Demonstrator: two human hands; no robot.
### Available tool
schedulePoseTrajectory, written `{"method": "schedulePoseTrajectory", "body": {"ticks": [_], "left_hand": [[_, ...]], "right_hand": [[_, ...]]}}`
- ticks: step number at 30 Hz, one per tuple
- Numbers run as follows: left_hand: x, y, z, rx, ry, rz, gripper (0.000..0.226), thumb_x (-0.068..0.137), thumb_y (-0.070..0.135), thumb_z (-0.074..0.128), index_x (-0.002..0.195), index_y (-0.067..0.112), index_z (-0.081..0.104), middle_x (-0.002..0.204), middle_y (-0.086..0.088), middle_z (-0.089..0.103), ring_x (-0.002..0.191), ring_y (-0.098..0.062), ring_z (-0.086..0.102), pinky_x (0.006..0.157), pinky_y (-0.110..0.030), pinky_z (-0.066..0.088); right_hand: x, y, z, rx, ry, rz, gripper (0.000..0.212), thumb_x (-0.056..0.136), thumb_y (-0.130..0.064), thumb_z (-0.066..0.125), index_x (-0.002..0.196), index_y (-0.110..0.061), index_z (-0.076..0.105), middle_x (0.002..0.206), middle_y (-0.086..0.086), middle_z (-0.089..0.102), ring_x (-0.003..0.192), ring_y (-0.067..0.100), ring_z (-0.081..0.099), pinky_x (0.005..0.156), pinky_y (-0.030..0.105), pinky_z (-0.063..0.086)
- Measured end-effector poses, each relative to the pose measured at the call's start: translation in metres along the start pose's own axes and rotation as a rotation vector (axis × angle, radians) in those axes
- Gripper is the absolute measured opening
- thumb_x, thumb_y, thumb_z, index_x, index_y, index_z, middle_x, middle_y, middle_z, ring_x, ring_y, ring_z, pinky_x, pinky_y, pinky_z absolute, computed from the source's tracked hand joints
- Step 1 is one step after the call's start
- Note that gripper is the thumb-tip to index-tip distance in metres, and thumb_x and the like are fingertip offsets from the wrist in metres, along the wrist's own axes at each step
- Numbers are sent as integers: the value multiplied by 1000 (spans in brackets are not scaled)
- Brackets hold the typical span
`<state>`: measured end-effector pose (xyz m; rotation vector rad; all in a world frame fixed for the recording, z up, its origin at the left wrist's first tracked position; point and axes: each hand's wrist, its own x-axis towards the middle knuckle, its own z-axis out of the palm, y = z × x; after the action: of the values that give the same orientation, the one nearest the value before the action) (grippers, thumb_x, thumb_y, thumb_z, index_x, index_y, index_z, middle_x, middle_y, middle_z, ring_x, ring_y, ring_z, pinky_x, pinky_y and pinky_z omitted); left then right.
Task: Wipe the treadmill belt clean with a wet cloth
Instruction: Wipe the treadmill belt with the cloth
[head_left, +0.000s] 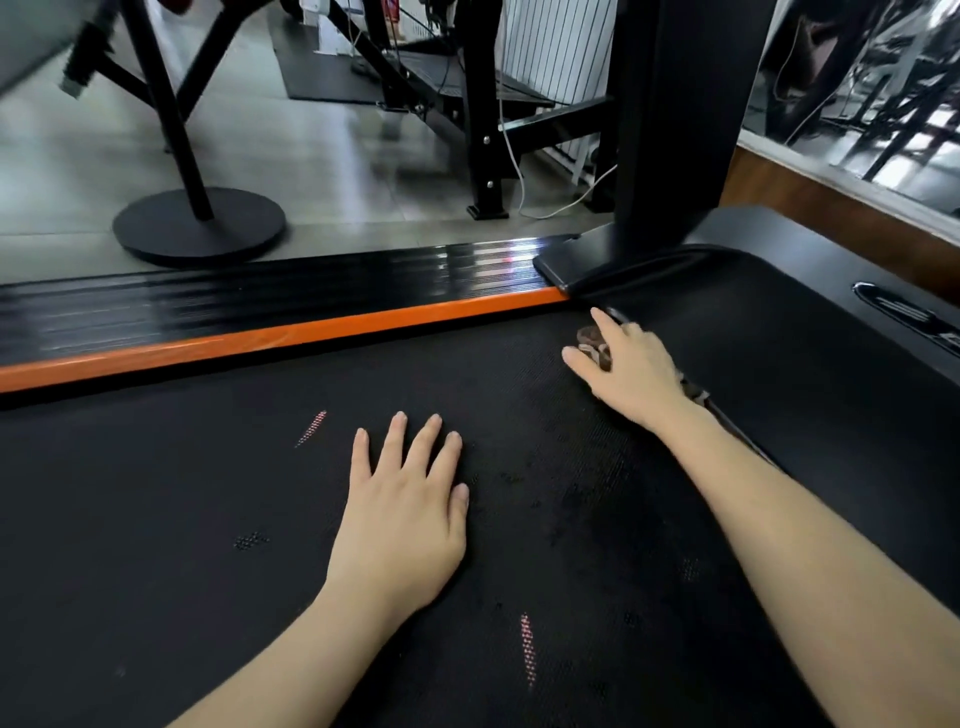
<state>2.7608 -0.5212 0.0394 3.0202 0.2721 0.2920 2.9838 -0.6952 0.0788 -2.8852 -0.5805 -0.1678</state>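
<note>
Surface: I see the black textured treadmill belt (208, 519), with an orange side strip (260, 338) along its far edge | On it: left hand (402, 519) flat, fingers spread; right hand (631, 374) pressing a brownish cloth (592, 340) | Marks: I read two reddish streaks (527, 649), darker blotches between the hands

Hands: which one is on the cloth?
The right hand, pressing on the brownish cloth; the left hand lies flat on bare belt.

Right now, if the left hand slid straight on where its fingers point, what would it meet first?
Probably the orange side strip edging the black textured treadmill belt; only bare belt lies ahead of the left hand.
</note>
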Motion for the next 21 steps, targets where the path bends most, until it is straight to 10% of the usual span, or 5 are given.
{"method": "schedulePoseTrajectory", "body": {"ticks": [6,14,21], "left_hand": [[-1,0,0,10,14,1,53,89,39,31,124,14,62,130,-7,59,125,-36,50,101,-59,38],[0,1,1,17,32,0,52,88,39,32,122,14,63,128,-7,60,123,-35,52,99,-59,40],[-1,-2,7,8,79,12,52,89,40,32,124,15,62,131,-6,58,126,-34,49,104,-51,23]], "right_hand": [[-4,20,3,55,101,-208,46,89,-48,56,132,-29,56,132,-2,56,111,24,44,100,33,34],[32,-31,24,164,120,137,47,95,-46,48,135,-22,52,132,16,48,122,31,39,105,36,29],[-17,-49,27,184,57,-439,36,88,-34,63,123,-25,63,112,1,59,97,19,42,88,35,41]]}}
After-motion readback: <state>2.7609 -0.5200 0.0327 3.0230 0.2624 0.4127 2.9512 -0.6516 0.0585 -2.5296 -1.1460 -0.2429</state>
